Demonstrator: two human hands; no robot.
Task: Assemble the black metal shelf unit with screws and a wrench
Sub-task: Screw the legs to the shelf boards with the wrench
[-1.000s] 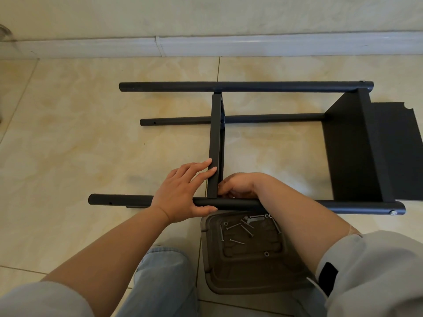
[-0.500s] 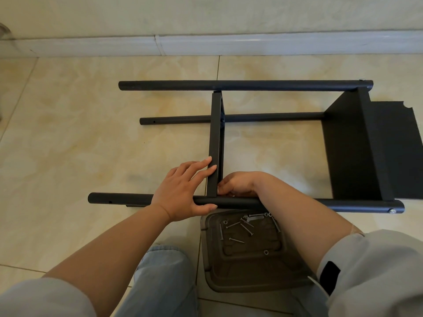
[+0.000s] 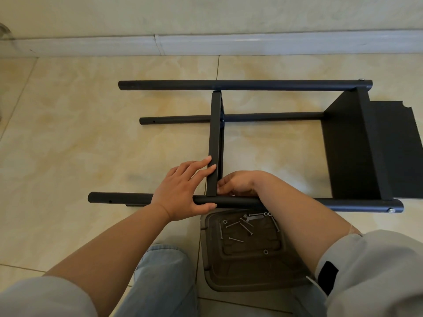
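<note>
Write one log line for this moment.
left hand: steadies shelf | right hand: at shelf-pole joint | screws: in tray

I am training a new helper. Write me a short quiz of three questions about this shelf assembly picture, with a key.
1. True or false: the left hand rests on the near tube.
2. Where do the loose screws lie? A) on the floor tiles B) in the brown plastic tray C) on the shelf panel
3. Fill in: the right hand works at the joint of the near tube and the ____.

Key: 1 true; 2 B; 3 crossbar.
</note>
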